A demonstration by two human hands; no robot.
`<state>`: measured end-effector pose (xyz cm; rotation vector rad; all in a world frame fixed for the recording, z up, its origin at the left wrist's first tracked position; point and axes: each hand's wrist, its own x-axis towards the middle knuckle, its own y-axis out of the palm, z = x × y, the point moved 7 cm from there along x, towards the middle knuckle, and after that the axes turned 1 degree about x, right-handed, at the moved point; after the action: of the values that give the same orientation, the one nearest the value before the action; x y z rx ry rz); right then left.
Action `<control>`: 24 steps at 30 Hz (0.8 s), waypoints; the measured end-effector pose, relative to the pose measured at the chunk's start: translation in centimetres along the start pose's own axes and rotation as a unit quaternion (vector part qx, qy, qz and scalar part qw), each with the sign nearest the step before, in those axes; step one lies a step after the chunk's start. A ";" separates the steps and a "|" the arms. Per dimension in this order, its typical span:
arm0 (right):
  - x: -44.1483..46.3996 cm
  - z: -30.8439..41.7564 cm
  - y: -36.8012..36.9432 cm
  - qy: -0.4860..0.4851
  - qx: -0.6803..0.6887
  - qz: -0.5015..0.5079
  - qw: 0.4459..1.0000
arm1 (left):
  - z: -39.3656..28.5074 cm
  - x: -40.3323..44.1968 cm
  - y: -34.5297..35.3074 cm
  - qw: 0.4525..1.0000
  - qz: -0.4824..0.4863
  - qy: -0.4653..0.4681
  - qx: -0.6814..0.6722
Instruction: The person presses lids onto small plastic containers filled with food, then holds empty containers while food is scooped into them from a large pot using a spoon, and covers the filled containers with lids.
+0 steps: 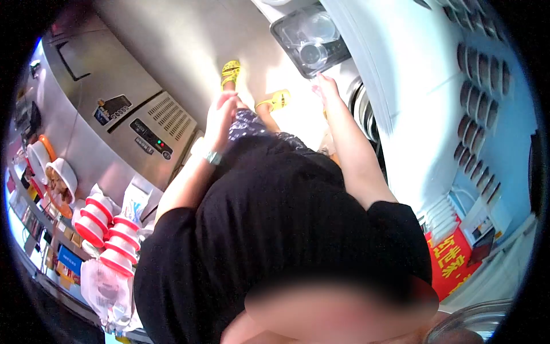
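Observation:
My left hand (219, 117), with a watch (213, 157) on its wrist, hangs in front of my body. Its fingers are loosely bent and apart, and nothing shows in them. My right hand (326, 90) reaches forward with fingers stretched out, close to the near corner of a dark-rimmed tray (310, 72). I cannot tell whether the fingertips touch it. Clear plastic containers (318, 27) lie in that tray. Below my hands are my feet in yellow sandals (230, 73).
A stainless steel appliance (103, 74) with a lit control panel (151, 139) stands on my left. Behind it, several red-rimmed white bowls (121, 239) are stacked by a counter edge. A white surface (395, 74) runs along my right. A red sign (452, 265) stands farther back.

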<state>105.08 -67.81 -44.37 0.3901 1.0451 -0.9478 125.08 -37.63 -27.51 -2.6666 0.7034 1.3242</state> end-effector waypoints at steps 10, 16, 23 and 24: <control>11.0 -4.0 2.1 0.118 0.174 -0.179 0.961 | -4.4 1.5 -12.7 0.997 -0.057 -0.039 -0.039; 13.3 -4.0 3.1 0.139 0.328 -0.101 0.929 | -10.1 5.6 -14.1 0.999 -0.005 -0.032 0.038; 9.6 -1.7 5.5 0.102 0.305 -0.218 0.921 | -12.5 7.1 -14.8 0.997 0.035 -0.066 -0.002; 7.7 -1.3 6.0 0.100 0.313 -0.228 0.916 | -12.8 7.0 -14.2 0.996 0.048 -0.070 0.003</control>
<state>110.54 -67.24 -52.50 0.8074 1.0174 -1.7033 144.28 -30.96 -26.77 -2.5333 0.8250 1.5118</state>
